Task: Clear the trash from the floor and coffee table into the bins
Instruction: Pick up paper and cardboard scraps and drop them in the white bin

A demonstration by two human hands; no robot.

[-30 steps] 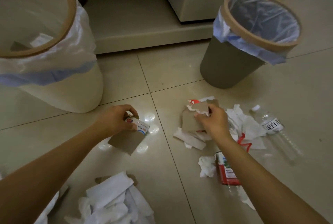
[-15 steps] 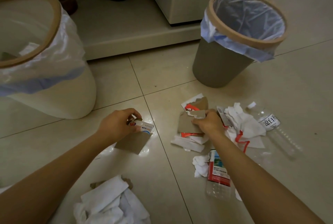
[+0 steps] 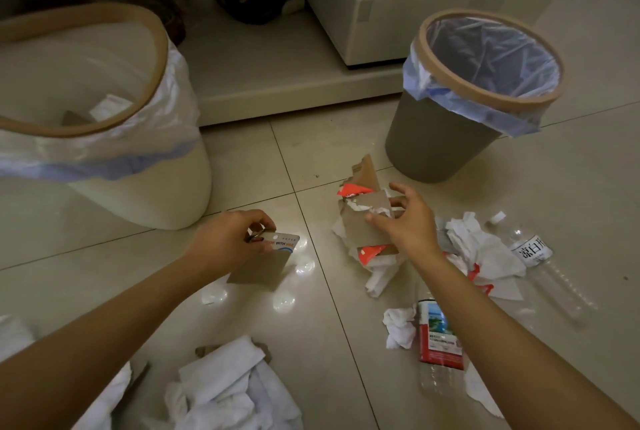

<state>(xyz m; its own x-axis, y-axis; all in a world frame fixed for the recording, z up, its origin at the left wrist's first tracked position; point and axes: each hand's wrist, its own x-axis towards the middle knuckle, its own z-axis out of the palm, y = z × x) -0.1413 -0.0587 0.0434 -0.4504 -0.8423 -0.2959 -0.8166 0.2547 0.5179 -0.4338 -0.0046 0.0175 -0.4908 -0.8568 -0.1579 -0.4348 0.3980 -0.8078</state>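
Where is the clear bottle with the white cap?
The clear bottle lies on the floor at the right of the head view, beside the crumpled tissues.

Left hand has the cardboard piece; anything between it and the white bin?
Nothing visible. The left hand pinches the cardboard piece just above the floor, and only bare tile lies between it and the white bin. The bin's mouth is open, with a few scraps at the bottom.
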